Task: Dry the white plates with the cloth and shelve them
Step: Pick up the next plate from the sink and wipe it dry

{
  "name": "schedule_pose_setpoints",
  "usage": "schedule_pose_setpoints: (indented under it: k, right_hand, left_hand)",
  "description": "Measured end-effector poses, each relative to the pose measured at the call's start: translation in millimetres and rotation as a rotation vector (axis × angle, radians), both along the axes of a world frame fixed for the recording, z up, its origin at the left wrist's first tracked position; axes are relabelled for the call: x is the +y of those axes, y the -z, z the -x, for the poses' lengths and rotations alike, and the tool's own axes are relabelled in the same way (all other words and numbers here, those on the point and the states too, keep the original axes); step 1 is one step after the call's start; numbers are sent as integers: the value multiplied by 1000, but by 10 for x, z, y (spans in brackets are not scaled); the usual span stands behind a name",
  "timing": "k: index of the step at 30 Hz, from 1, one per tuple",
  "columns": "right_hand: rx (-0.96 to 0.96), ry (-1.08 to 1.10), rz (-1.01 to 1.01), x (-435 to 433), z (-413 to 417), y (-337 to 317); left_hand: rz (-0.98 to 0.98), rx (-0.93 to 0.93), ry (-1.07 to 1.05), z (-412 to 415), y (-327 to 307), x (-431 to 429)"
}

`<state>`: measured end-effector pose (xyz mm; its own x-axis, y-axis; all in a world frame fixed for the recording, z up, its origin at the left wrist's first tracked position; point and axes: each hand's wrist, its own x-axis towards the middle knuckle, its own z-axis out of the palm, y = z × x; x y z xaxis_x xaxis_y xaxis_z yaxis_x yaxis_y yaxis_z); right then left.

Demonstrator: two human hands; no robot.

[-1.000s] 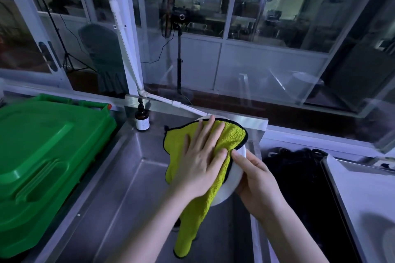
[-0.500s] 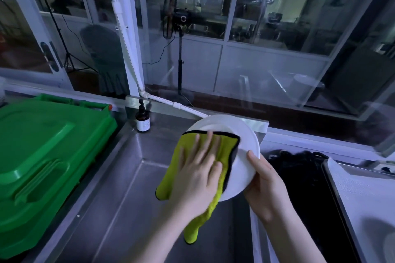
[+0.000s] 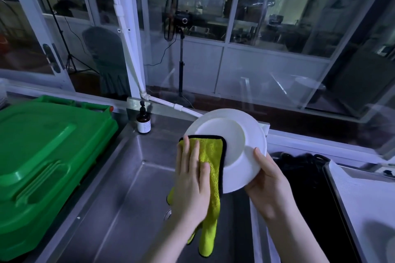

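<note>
A white plate point(image 3: 237, 134) is held tilted over the steel sink, its face turned toward me. My right hand point(image 3: 267, 183) grips its lower right rim, thumb on the face. My left hand point(image 3: 192, 179) presses a yellow-green cloth point(image 3: 211, 151) with a black edge flat against the plate's lower left part. The cloth's loose end hangs down below the hand into the sink. The upper and right part of the plate's face is uncovered.
A steel sink basin point(image 3: 132, 198) lies below the hands. A green plastic lid point(image 3: 42, 156) sits on the left. A small brown bottle point(image 3: 143, 121) stands at the sink's back corner. A dark basin point(image 3: 303, 188) and a white surface point(image 3: 367, 203) lie right. Windows stand behind.
The cloth and my left hand have slid down and left across the plate, uncovering most of its face. My right hand still holds the rim.
</note>
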<state>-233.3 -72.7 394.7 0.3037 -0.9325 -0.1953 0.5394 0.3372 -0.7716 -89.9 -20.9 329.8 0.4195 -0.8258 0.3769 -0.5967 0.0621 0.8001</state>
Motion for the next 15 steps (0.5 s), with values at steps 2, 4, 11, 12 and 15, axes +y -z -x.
schedule_pose_setpoints:
  k: [2, 4, 11, 12, 15]
  right_hand:
    - [-23, 5, -22, 21, -88, -1]
    - [-71, -15, -62, 55, -171, 39]
    - [-71, -57, -39, 8, -152, 91]
    - [-59, -47, -23, -8, -128, 70]
    - [-41, -1, -4, -36, -79, 28]
  left_hand:
    - [-64, -55, -97, 144, -8, 34]
    - [-102, -254, -116, 286, -64, 50]
    - [-86, -394, -38, 157, -179, -23]
    - [-62, -358, -30, 91, -155, -15]
    - [22, -129, 18, -76, -34, -32]
